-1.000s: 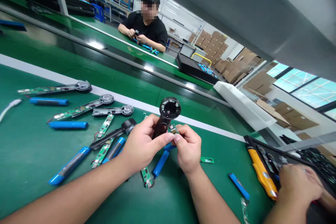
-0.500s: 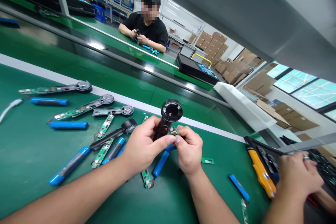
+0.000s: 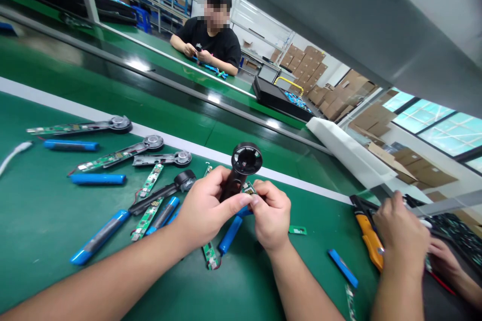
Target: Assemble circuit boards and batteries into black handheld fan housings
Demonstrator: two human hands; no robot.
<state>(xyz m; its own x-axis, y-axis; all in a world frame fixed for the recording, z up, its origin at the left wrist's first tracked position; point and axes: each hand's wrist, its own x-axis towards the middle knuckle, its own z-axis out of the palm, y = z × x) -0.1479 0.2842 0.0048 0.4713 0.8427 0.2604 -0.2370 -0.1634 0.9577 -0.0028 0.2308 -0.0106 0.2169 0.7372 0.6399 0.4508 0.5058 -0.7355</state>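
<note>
Left hand [image 3: 205, 210] fingers wrapped round black fan housing [image 3: 236, 178], ring head open; right hand [image 3: 271, 214] pinching small green circuit board [image 3: 248, 189], apparently.

Lower end of the black handle [image 3: 230, 186] hidden by the left hand [image 3: 205, 213]. Small circuit board [image 3: 248, 188] partly covered by the right hand [image 3: 271, 215]. Neighbouring worker's hands [image 3: 401, 233] and dark tray [image 3: 455, 234] cut off at right edge. Item [image 3: 198, 47] held by far worker [image 3: 214, 35] too small to identify.
</note>
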